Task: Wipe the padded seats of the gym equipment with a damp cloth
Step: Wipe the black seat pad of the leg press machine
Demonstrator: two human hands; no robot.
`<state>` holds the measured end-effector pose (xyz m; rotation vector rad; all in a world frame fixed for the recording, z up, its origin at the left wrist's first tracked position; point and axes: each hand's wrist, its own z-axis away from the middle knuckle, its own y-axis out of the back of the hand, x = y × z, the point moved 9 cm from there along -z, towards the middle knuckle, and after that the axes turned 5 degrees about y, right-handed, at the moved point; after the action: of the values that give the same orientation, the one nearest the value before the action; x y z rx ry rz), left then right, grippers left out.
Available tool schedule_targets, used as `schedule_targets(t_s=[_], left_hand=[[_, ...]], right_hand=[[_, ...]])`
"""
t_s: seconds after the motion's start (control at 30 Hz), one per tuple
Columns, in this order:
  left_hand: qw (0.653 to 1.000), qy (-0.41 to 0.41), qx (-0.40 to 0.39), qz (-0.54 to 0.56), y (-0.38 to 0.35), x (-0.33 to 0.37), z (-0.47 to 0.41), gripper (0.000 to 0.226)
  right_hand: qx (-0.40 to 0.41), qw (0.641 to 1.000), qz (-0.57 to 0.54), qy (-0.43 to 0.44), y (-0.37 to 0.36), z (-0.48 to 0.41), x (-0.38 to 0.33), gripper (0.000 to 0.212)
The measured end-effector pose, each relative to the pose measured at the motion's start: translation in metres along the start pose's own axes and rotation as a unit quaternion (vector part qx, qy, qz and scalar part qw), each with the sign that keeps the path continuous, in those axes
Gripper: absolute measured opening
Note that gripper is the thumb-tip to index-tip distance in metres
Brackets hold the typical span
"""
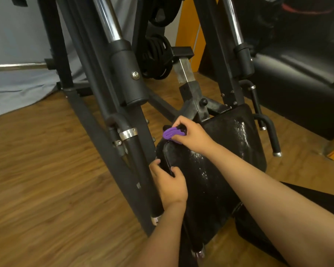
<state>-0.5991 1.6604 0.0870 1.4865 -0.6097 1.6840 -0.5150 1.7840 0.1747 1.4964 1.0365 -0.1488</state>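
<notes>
Clutches cloth (172, 133) in right hand (189, 134), fingers curled round it, at far left corner of seat (204, 189). Grips seat's left edge with left hand (171, 185), thumb on top, fingers wrapped over the rim. Shows wet specks across seat's top.

Most of the purple cloth (171, 133) is buried in the right hand (193, 134); only a folded bunch shows. The right forearm (258, 180) covers the near part of the padded seat (226, 143), and the left hand (171, 183) hides the left edge it grips. Chrome rods (112, 26) run off the top edge; far weight plates (157, 54) sit half hidden behind the frame (89, 120).
</notes>
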Motion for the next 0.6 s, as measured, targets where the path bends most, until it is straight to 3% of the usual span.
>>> schedule_targets(t_s=[0.13,0.33,0.6], left_hand=[[0.998,0.022,-0.028,0.048,-0.004,-0.006,-0.002,0.044],[0.992,0.044,-0.037,0.115,-0.003,-0.010,-0.001,0.045],[0.991,0.027,-0.003,0.131,-0.003,-0.011,-0.005,0.040]], right_hand=[[-0.001,1.000,-0.025,0.002,-0.009,0.014,-0.010,0.017],[-0.043,0.996,0.078,0.022,-0.024,-0.001,-0.031,0.017],[-0.156,0.976,0.140,0.063,-0.057,-0.025,-0.036,0.022]])
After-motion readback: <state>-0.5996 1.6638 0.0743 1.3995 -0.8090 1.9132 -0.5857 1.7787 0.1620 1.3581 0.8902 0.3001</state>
